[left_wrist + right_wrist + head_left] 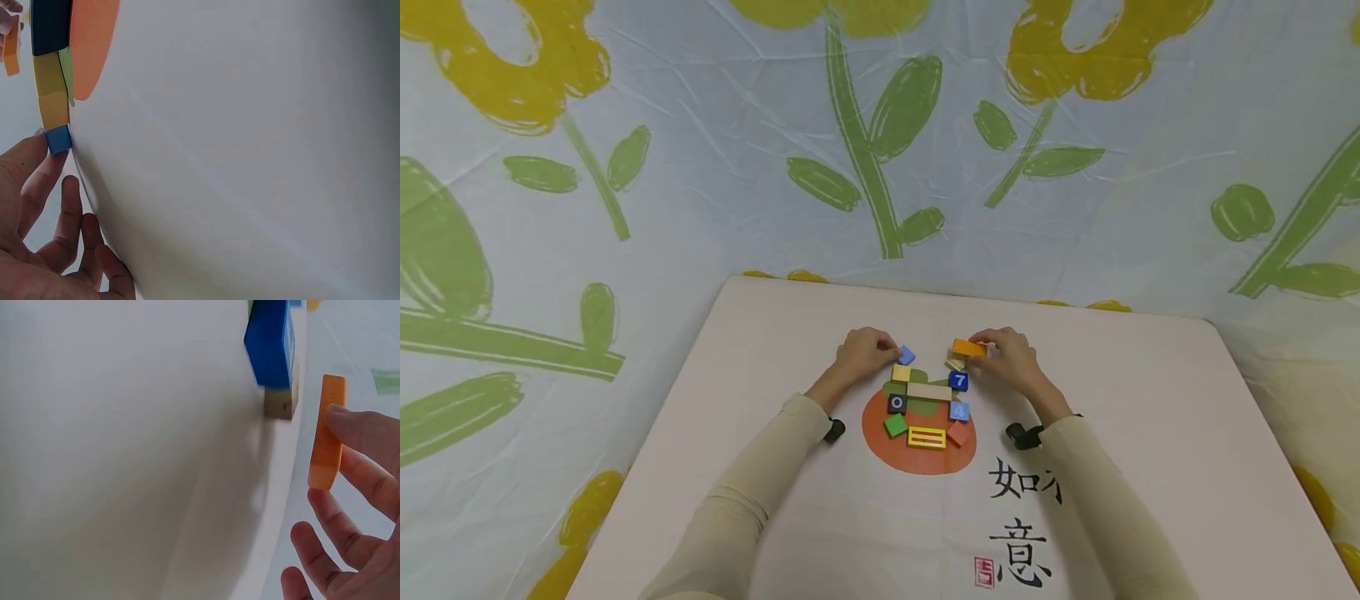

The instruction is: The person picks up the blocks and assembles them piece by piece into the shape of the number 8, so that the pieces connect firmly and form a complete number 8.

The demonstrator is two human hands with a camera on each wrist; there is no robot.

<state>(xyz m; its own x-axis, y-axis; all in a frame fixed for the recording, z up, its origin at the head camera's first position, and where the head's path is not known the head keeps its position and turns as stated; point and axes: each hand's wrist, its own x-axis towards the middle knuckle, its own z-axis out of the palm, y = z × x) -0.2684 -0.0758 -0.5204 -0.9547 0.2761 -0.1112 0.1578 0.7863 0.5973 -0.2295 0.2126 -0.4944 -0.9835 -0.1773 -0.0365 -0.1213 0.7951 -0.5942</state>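
Observation:
Between thumb and forefinger, my left hand (pixel 865 353) pinches a small blue block (pixel 59 139) on the table, close beside a yellow block (pixel 901 373). My right hand (pixel 1006 358) holds a long orange block (pixel 327 432) by thumb and fingers, raised above the tabletop in the right wrist view. Just below it in the head view lie a small wooden block (pixel 955 364) and a dark blue block (pixel 958 381) marked 7. A plain wooden plank block (pixel 929 392) lies across the middle of the blocks.
Nearer me lie a black block (pixel 897 403), a light blue block (pixel 959 411), a green block (pixel 896 426), a yellow block with red stripes (pixel 927 437) and a red block (pixel 958 433). They sit around an orange fruit print (pixel 887 454) on the pale tablecloth (pixel 820 533). A flowered curtain (pixel 700 167) hangs behind.

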